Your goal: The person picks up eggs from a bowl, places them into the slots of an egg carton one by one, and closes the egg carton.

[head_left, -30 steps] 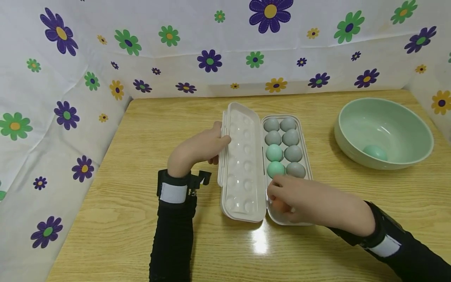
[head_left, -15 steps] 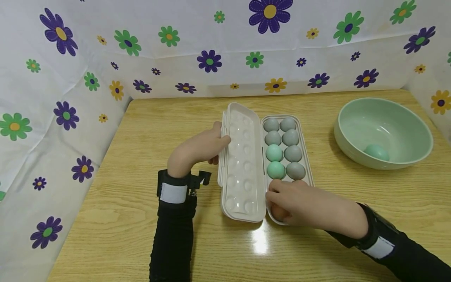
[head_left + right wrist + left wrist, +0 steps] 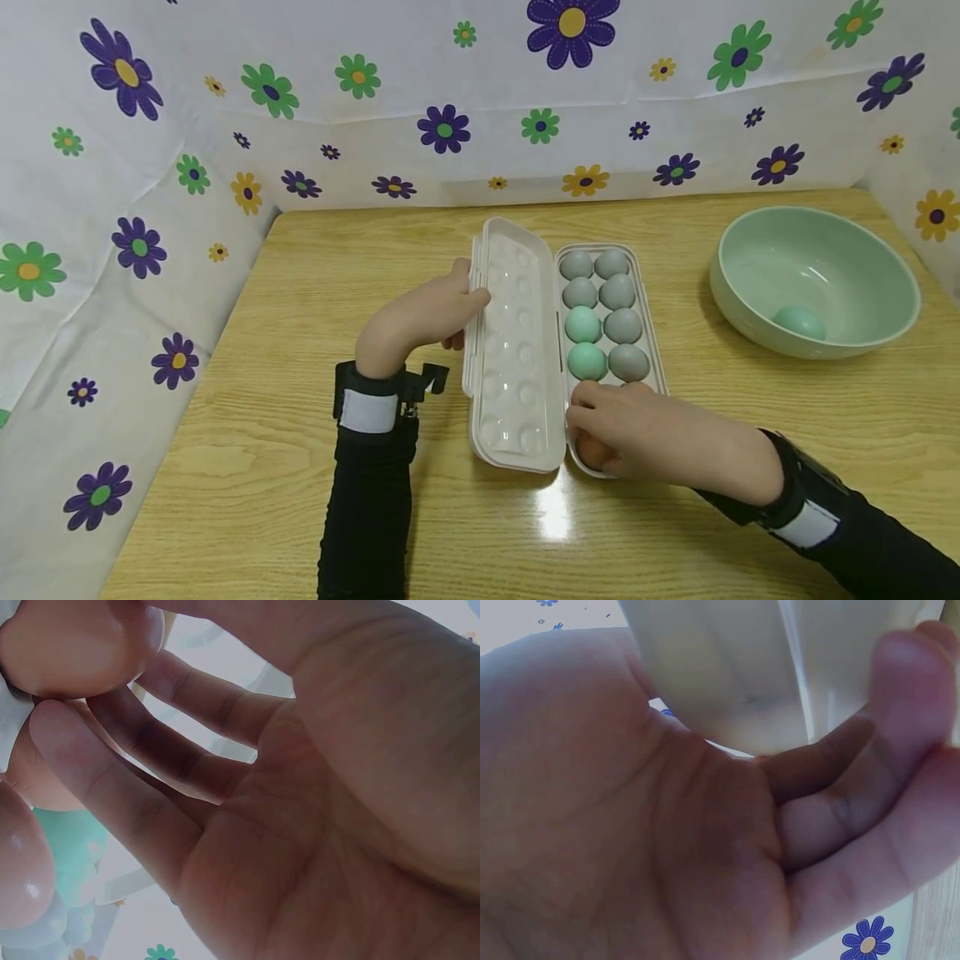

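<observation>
A white plastic egg carton lies open, its lid [image 3: 516, 350] tipped to the left and its base [image 3: 657, 367] to the right. My left hand [image 3: 431, 310] grips the lid's left edge, thumb over the rim and fingers behind; the left wrist view shows fingers curled by the pale plastic. At the near end of the base, my right hand [image 3: 637, 429] holds a brown egg [image 3: 82, 649] with its fingertips. More brown eggs [image 3: 22, 862] sit close by. Farther up the base are grey eggs [image 3: 628, 362] and two mint-green eggs [image 3: 587, 361]. The right hand hides the base's near cups.
A large pale green bowl [image 3: 817, 267] stands at the right, with one blue-green egg [image 3: 799, 322] inside. The wooden table [image 3: 225, 467] is backed by white flowered cloth [image 3: 360, 150] at the rear and sides.
My right hand has shifted slightly left and lowered the brown egg into the carton's near end; over the last half second it stays there. The left hand has not moved.
</observation>
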Available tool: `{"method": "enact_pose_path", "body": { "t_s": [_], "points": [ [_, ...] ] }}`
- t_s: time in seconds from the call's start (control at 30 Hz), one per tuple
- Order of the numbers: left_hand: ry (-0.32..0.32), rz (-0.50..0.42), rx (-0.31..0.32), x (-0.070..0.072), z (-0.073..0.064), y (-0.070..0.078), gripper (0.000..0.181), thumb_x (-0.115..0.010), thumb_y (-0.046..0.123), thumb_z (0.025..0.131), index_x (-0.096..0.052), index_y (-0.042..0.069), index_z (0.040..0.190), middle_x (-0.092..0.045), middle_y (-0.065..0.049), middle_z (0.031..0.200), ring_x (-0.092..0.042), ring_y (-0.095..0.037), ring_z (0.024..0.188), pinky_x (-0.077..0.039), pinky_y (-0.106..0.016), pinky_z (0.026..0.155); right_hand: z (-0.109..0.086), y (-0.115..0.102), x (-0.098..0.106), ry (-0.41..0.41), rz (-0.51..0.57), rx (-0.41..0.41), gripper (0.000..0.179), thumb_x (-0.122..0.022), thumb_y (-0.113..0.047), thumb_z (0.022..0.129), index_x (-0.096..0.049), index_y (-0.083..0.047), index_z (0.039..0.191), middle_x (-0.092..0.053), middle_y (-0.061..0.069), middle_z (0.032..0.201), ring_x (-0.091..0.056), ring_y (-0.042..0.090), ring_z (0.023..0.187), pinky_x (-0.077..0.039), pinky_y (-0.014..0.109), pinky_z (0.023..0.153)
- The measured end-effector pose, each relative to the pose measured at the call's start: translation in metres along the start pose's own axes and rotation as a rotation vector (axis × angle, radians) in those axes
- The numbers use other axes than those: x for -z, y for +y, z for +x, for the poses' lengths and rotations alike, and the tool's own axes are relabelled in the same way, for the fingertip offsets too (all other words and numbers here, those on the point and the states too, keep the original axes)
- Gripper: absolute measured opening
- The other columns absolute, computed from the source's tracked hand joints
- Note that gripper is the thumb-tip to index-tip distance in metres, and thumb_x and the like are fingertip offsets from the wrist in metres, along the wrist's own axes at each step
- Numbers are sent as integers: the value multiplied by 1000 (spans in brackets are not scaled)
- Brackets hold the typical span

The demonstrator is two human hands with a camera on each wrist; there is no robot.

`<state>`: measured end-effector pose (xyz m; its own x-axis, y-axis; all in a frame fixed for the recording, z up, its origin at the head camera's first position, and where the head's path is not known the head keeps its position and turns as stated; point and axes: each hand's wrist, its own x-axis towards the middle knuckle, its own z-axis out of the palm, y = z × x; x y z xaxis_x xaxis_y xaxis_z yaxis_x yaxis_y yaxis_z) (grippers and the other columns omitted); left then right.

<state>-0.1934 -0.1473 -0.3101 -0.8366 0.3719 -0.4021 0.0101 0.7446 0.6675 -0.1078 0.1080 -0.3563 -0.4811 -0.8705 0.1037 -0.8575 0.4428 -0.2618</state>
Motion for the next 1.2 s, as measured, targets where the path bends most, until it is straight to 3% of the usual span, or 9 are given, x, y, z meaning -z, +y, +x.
{"method": "enact_pose_path", "body": {
  "t_s": [0.6, 0.83, 0.97, 1.2],
  "points": [
    [1, -3, -5, -1, 3, -2, 39, -30, 26, 96, -28, -1, 124, -50, -9, 68, -49, -22, 53, -43, -30, 52, -1, 4, 9, -52, 93, -48, 19, -71, -12, 73, -58, -19, 84, -55, -8, 86, -46, 3, 67, -42, 17, 62],
    [-3, -4, 2, 1, 3, -2, 40, -30, 26, 97, -27, -1, 125, -50, -10, 69, -48, -22, 53, -40, -28, 51, -3, 12, 27, -167, 109, -181, 25, -76, -13, 73, -57, -21, 87, -49, -8, 83, -44, 6, 73, -40, 22, 65],
    [-5, 4, 6, 1, 3, -2, 40, -30, 26, 97, -27, -1, 126, -50, -10, 68, -48, -22, 53, -40, -28, 52, -9, 24, 38, -155, 122, -250, 23, -74, -13, 76, -60, -20, 92, -52, -7, 87, -48, 8, 75, -43, 23, 65],
    [-3, 12, 6, 1, 2, -1, 40, -30, 26, 97, -26, -1, 126, -51, -11, 68, -49, -23, 53, -41, -28, 51, -24, 51, 64, -145, 161, -393, 30, -73, -21, 82, -60, -17, 108, -57, -3, 103, -57, 14, 90, -49, 31, 76]
  ]
}}
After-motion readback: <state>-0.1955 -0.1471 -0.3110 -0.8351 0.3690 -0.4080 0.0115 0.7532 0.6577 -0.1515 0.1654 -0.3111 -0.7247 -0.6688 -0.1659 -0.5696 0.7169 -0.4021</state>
